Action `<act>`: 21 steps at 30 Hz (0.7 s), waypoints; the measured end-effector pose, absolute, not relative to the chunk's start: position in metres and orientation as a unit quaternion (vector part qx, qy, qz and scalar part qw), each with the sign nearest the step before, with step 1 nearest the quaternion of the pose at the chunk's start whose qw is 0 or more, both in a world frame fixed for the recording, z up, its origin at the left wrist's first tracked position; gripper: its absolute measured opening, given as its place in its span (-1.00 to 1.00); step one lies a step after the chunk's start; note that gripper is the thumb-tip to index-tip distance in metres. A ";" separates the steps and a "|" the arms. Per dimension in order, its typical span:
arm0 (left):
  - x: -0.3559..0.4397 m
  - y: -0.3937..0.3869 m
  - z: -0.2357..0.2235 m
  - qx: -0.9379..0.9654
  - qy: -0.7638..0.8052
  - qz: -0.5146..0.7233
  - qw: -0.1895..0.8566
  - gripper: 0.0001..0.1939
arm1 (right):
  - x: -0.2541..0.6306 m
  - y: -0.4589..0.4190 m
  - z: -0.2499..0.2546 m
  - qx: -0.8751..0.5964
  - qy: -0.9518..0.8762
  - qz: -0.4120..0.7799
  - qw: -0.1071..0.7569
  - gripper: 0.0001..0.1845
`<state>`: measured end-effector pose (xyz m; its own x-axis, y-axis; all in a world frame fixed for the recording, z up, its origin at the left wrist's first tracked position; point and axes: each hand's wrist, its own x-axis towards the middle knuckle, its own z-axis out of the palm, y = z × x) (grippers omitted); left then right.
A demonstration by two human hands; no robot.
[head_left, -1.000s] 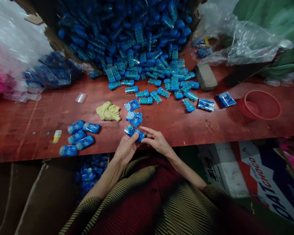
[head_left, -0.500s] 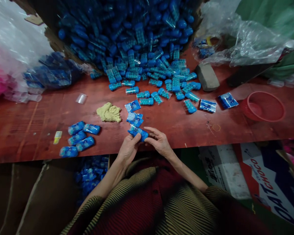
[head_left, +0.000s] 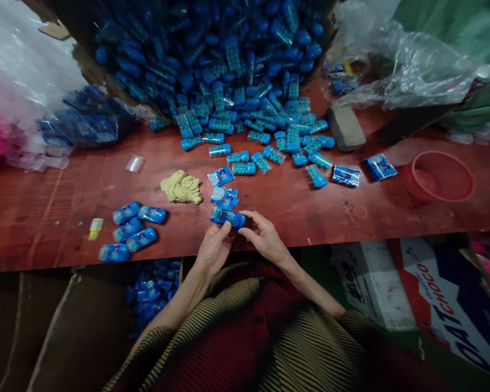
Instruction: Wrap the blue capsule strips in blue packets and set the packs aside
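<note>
Between my two hands, just above the near edge of the red table (head_left: 269,212), is a small bottle in a printed blue sleeve (head_left: 229,217). My left hand (head_left: 214,245) grips it from below, thumb across its front. The fingers and thumb of my right hand (head_left: 265,235) close around its right end. Right behind it lie loose blue printed sleeves (head_left: 224,197), partly overlapping. To the left, several sleeved bottles (head_left: 142,238) lie on their sides. Farther back are unsleeved clear bottles with blue caps and blue beads inside (head_left: 244,168).
A torn carton (head_left: 85,65) spills a large heap of bottles at the back. A yellow cloth (head_left: 181,187) lies left of the sleeves. On the right are sleeve stacks (head_left: 345,176), a grey block (head_left: 346,128) and a red basket (head_left: 439,177). Plastic-wrapped sleeves (head_left: 85,117) sit back left.
The bottle in my hands has turned from a slant to nearly level, and its sleeve now looks smoother around it. Both hands have shifted slightly right. The things on the table stay put.
</note>
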<state>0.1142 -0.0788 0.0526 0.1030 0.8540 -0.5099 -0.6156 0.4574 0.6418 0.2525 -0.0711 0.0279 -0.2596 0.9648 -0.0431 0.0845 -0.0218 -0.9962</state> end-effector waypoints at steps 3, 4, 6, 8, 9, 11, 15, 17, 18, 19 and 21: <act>0.116 -0.080 0.054 0.135 0.444 0.503 0.729 -0.70 | 0.252 -0.072 0.029 -0.465 -0.595 0.510 0.412 -0.73; 0.116 -0.080 0.054 0.132 0.447 0.506 0.726 -0.71 | 0.251 -0.073 0.030 -0.467 -0.605 0.492 0.416 -0.75; 0.117 -0.080 0.056 0.123 0.452 0.519 0.715 -0.72 | 0.249 -0.076 0.032 -0.464 -0.636 0.448 0.424 -0.77; 0.116 -0.079 0.057 0.117 0.456 0.530 0.705 -0.71 | 0.248 -0.078 0.034 -0.444 -0.671 0.408 0.432 -0.77; 0.115 -0.079 0.058 0.117 0.456 0.529 0.706 -0.69 | 0.248 -0.079 0.035 -0.429 -0.683 0.396 0.438 -0.77; 0.114 -0.078 0.058 0.120 0.457 0.522 0.710 -0.67 | 0.247 -0.080 0.036 -0.405 -0.690 0.395 0.451 -0.76; 0.111 -0.078 0.059 0.126 0.469 0.515 0.707 -0.64 | 0.248 -0.080 0.037 -0.395 -0.674 0.418 0.463 -0.72; 0.110 -0.079 0.059 0.135 0.475 0.513 0.702 -0.65 | 0.248 -0.080 0.035 -0.399 -0.669 0.423 0.463 -0.70; 0.110 -0.079 0.060 0.144 0.478 0.510 0.700 -0.65 | 0.248 -0.081 0.034 -0.402 -0.662 0.427 0.466 -0.68; 0.110 -0.080 0.059 0.156 0.481 0.507 0.699 -0.65 | 0.247 -0.081 0.033 -0.407 -0.651 0.436 0.470 -0.65; 0.109 -0.080 0.058 0.181 0.490 0.498 0.692 -0.63 | 0.246 -0.082 0.031 -0.422 -0.617 0.464 0.476 -0.59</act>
